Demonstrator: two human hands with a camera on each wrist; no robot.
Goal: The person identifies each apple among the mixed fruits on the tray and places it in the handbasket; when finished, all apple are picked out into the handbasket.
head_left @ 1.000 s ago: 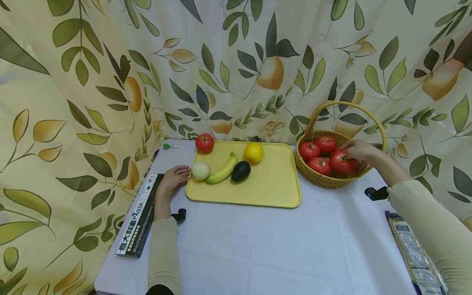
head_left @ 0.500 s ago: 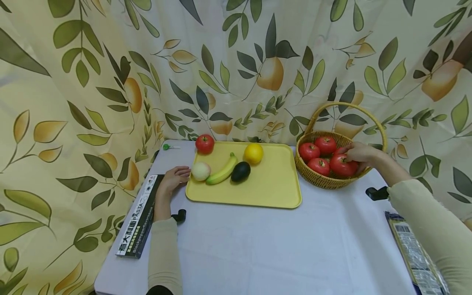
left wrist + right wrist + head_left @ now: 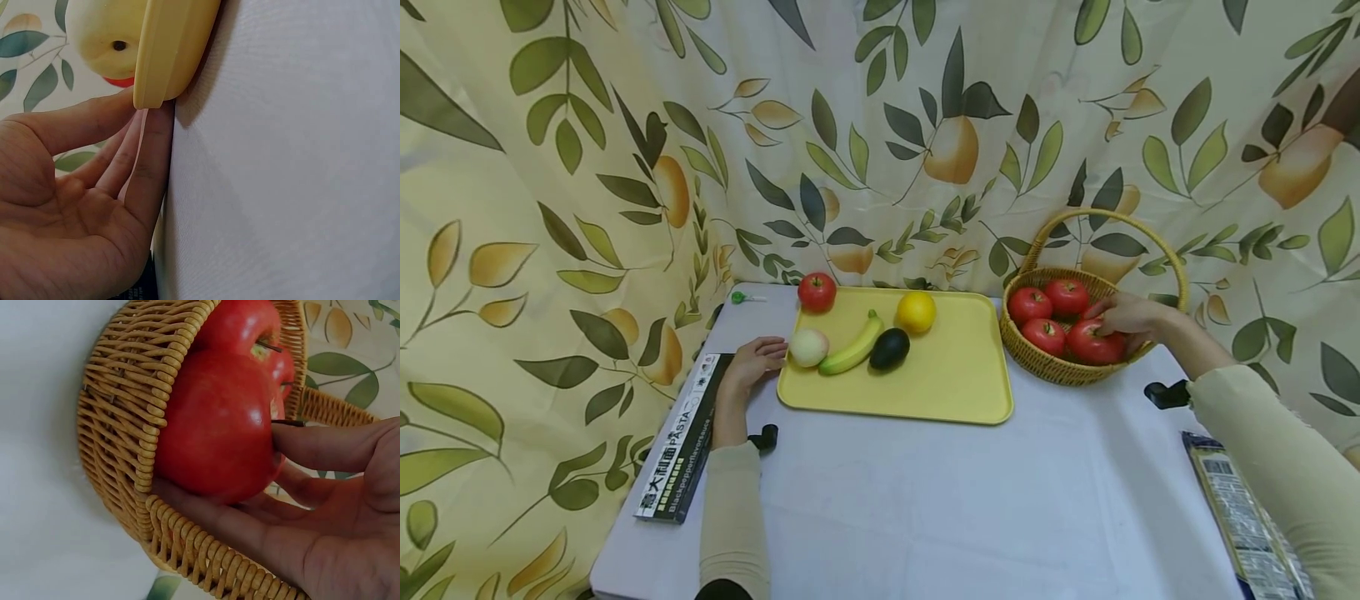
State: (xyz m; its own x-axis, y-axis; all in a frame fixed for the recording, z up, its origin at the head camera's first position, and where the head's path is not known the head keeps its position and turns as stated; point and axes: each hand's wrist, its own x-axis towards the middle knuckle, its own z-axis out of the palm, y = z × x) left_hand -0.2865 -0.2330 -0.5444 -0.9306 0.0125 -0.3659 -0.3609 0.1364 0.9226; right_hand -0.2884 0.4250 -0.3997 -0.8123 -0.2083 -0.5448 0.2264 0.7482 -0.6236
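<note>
My right hand reaches into a wicker basket and grips a red apple, thumb by its stem and fingers along its side. Several red apples, such as a front one, lie around it. At the left, my left hand holds the edge of a yellow tray; in the left wrist view its thumb is at the rim and its fingers pass beneath, tips hidden. Beside that hand a pale round fruit rests on the tray, near a banana and a dark avocado-like fruit.
A yellow round fruit and a red round fruit sit along the tray's back. A black-and-white pasta box lies at left, a flat package at right. A small green-headed item lies behind. The basket handle arches over the apples.
The gripped apple and the front apple have shifted slightly left and toward the front of the basket, while a back apple has moved a little right. My left hand and the tray stay still.
</note>
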